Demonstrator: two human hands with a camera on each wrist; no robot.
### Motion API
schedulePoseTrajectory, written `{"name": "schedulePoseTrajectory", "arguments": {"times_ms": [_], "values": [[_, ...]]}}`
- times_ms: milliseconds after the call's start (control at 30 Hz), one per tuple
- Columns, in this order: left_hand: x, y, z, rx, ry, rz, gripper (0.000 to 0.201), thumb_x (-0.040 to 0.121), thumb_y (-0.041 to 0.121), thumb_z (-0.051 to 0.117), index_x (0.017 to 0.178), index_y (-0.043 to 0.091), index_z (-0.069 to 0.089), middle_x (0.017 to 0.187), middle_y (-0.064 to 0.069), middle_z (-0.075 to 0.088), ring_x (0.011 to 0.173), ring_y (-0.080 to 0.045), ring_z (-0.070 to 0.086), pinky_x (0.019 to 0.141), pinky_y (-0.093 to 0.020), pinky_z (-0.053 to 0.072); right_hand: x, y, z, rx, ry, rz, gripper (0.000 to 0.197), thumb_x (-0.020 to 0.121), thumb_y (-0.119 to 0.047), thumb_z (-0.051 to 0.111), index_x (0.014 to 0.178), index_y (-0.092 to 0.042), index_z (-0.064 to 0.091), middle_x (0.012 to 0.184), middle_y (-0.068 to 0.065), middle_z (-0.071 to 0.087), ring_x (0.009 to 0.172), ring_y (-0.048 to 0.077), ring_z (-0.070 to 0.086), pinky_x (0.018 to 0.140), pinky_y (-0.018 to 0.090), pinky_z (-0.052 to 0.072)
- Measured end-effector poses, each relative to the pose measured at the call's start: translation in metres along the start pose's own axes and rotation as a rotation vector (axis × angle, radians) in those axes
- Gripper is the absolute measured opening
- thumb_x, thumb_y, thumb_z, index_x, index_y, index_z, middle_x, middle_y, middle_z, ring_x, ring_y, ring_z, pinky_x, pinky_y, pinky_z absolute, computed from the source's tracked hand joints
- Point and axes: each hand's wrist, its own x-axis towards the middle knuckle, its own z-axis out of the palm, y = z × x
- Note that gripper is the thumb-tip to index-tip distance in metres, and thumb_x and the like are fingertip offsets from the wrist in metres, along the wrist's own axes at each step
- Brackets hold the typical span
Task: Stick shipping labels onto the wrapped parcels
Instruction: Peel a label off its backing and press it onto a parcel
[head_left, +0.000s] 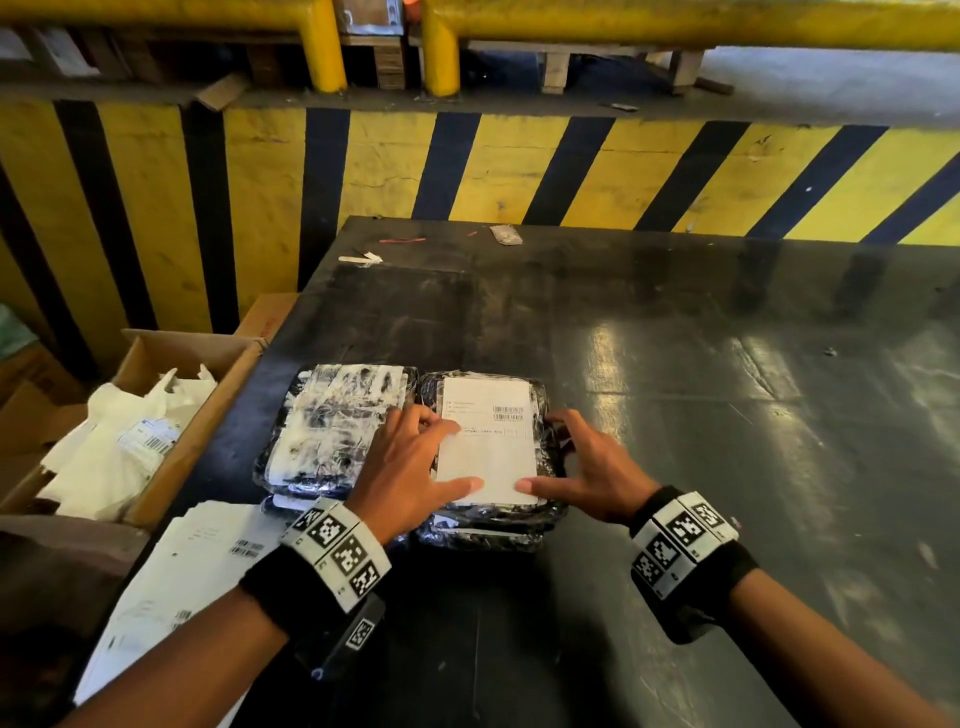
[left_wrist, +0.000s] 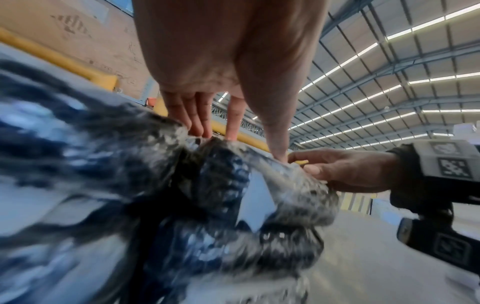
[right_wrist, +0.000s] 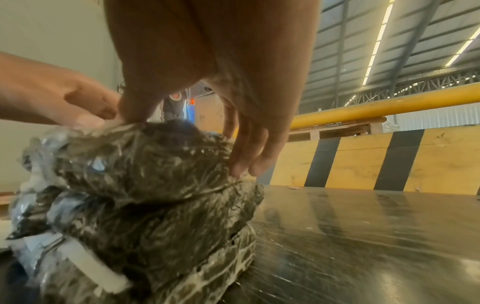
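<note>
Two stacks of parcels wrapped in black plastic and clear film sit side by side on the black table (head_left: 701, 415). The left stack (head_left: 332, 431) bears no label on top. A white shipping label (head_left: 488, 447) with a barcode lies on the right stack (head_left: 545, 514). My left hand (head_left: 415, 462) presses flat on the label's left edge, thumb at its near edge. My right hand (head_left: 587, 467) presses its thumb on the label's near right corner, fingers on the parcel's right edge. The wrist views show the left hand (left_wrist: 207, 115) and right hand (right_wrist: 246, 148) touching the wrap (right_wrist: 145, 164) with straight fingers.
A cardboard box (head_left: 208, 426) with white bags stands left of the table. Sheets of printed labels (head_left: 192, 561) lie at the table's near left corner. Small scraps (head_left: 506, 234) sit at the far edge. A yellow and black striped barrier (head_left: 467, 166) rises behind.
</note>
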Motion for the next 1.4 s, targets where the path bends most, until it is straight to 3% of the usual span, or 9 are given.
{"name": "schedulePoseTrajectory", "arguments": {"times_ms": [100, 233, 367, 467, 533, 800, 1033, 1167, 1400], "values": [[-0.01, -0.008, 0.007, 0.067, -0.021, 0.067, 0.085, 0.067, 0.073, 0.047, 0.136, 0.024, 0.044, 0.14, -0.001, 0.034, 0.128, -0.02, 0.028, 0.104, -0.037, 0.029, -0.005, 0.002, 0.001, -0.027, 0.014, -0.053, 0.092, 0.064, -0.056, 0.074, 0.136, -0.015, 0.034, 0.132, 0.007, 0.052, 0.116, 0.021, 0.053, 0.097, 0.034, 0.046], [-0.008, -0.016, 0.01, 0.147, -0.034, 0.181, 0.088, 0.068, 0.076, 0.029, 0.141, 0.027, 0.039, 0.156, -0.005, 0.015, 0.143, -0.022, 0.005, 0.113, -0.044, 0.012, -0.004, 0.004, 0.002, -0.262, 0.071, -0.152, 0.094, 0.069, -0.066, 0.064, 0.142, -0.015, 0.032, 0.142, 0.009, 0.042, 0.127, 0.025, 0.043, 0.105, 0.043, 0.039], [0.006, -0.017, 0.004, 0.285, -0.131, 0.412, 0.082, 0.078, 0.075, 0.023, 0.144, 0.027, 0.032, 0.157, 0.004, 0.01, 0.142, -0.018, -0.018, 0.112, -0.041, -0.013, 0.001, -0.014, 0.004, -0.56, 0.0, -0.341, 0.088, 0.08, -0.075, 0.014, 0.141, -0.017, 0.037, 0.152, 0.003, 0.032, 0.144, 0.021, 0.02, 0.115, 0.04, 0.009], [0.008, -0.017, 0.001, 0.31, -0.179, 0.427, 0.083, 0.078, 0.072, 0.016, 0.146, 0.025, 0.027, 0.157, 0.007, 0.009, 0.139, -0.016, -0.023, 0.109, -0.037, -0.019, 0.012, -0.021, 0.005, -0.686, -0.047, -0.246, 0.103, 0.069, -0.066, -0.022, 0.146, -0.017, 0.025, 0.156, 0.0, 0.022, 0.146, 0.017, 0.004, 0.113, 0.039, -0.012], [0.007, -0.016, 0.002, 0.311, -0.196, 0.412, 0.084, 0.077, 0.072, 0.012, 0.147, 0.026, 0.024, 0.156, 0.008, 0.004, 0.139, -0.015, -0.024, 0.109, -0.035, -0.02, 0.023, -0.02, 0.002, -0.715, -0.052, -0.181, 0.11, 0.063, -0.066, -0.031, 0.147, -0.016, 0.021, 0.157, -0.001, 0.018, 0.146, 0.017, 0.002, 0.111, 0.041, -0.016], [0.003, -0.022, 0.012, 0.216, -0.18, 0.399, 0.08, 0.082, 0.071, 0.013, 0.147, 0.026, 0.019, 0.154, 0.011, -0.002, 0.143, -0.011, -0.013, 0.112, -0.036, -0.018, 0.055, -0.026, -0.006, -0.493, -0.096, 0.022, 0.056, 0.099, -0.046, 0.019, 0.146, -0.017, 0.024, 0.156, -0.003, 0.021, 0.146, 0.014, 0.005, 0.115, 0.044, -0.006], [-0.002, -0.018, 0.009, 0.182, -0.159, 0.347, 0.073, 0.085, 0.066, 0.027, 0.147, 0.028, 0.019, 0.152, 0.012, -0.003, 0.141, -0.004, -0.014, 0.111, -0.032, -0.019, 0.024, -0.035, -0.001, -0.71, -0.215, -0.265, 0.07, 0.088, -0.052, 0.001, 0.148, -0.019, 0.015, 0.158, -0.003, 0.011, 0.146, 0.018, -0.003, 0.113, 0.047, -0.013], [-0.002, -0.019, 0.009, 0.177, -0.14, 0.366, 0.071, 0.086, 0.064, 0.029, 0.147, 0.028, 0.021, 0.153, 0.011, 0.001, 0.142, -0.006, -0.011, 0.11, -0.03, -0.02, 0.043, -0.034, 0.003, -0.755, -0.228, -0.24, 0.088, 0.077, -0.066, -0.016, 0.149, -0.022, 0.008, 0.158, -0.005, 0.005, 0.146, 0.018, -0.005, 0.112, 0.047, -0.015], [-0.002, -0.018, 0.006, 0.151, -0.143, 0.303, 0.076, 0.081, 0.069, 0.031, 0.146, 0.03, 0.023, 0.156, 0.007, 0.006, 0.144, -0.006, -0.005, 0.114, -0.034, -0.015, 0.076, -0.05, -0.002, -0.611, -0.261, -0.134, 0.052, 0.1, -0.042, 0.015, 0.148, -0.021, 0.015, 0.158, -0.004, 0.014, 0.146, 0.016, -0.001, 0.113, 0.048, -0.012]]}}
